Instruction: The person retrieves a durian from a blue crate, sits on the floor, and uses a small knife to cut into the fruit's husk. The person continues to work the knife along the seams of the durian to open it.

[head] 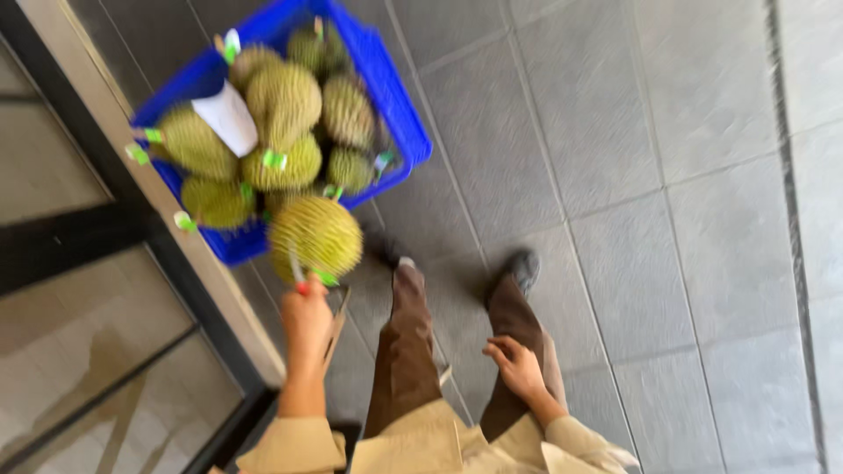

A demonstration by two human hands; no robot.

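My left hand (305,318) grips the stem of a spiky green durian (316,237) and holds it just in front of a blue plastic crate (397,114). The crate is heaped with several more durians (283,101), most with green tags on their stems, and a white paper slip (228,116) lies on top. My right hand (518,367) hangs beside my right thigh, fingers loosely apart, holding nothing. My brown trousers and dark shoes (523,267) show below.
The crate stands on grey floor tiles (685,219) against a beige doorsill (123,149) with a dark frame (189,290) on the left. Beyond the frame lies a paler glossy floor.
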